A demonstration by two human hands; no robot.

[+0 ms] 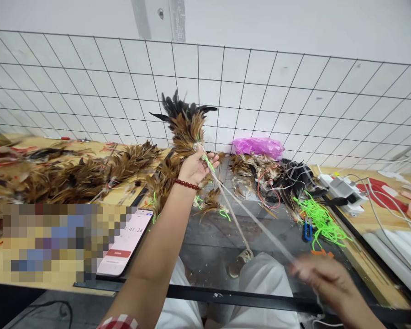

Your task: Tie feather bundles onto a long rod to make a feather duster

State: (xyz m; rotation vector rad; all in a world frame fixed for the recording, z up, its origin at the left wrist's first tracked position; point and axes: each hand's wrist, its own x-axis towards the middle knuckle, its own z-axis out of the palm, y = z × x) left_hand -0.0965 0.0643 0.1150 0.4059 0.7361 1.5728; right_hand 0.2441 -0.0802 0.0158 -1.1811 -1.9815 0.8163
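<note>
My left hand (197,168) is closed round the lower end of a feather bundle (187,125), brown below and black at the tips, which points up toward the wire grid. A bright green cord (208,162) shows at the hand. From the bundle's bound base a whitish string (260,224) runs taut down to my right hand (324,276), whose fingers are pinched on it and slightly blurred. A second pale strand (238,224) slants down toward my lap. Small brown feather bunches with green cords (223,214) lie below my left hand.
Brown feather bundles (71,176) cover the left of the table, where another person's hand (0,154) shows. A phone (126,246) lies nearer me. To the right are green cords (320,219), blue snips (307,230), a pink bag (258,147) and white plugs (345,189) with cables.
</note>
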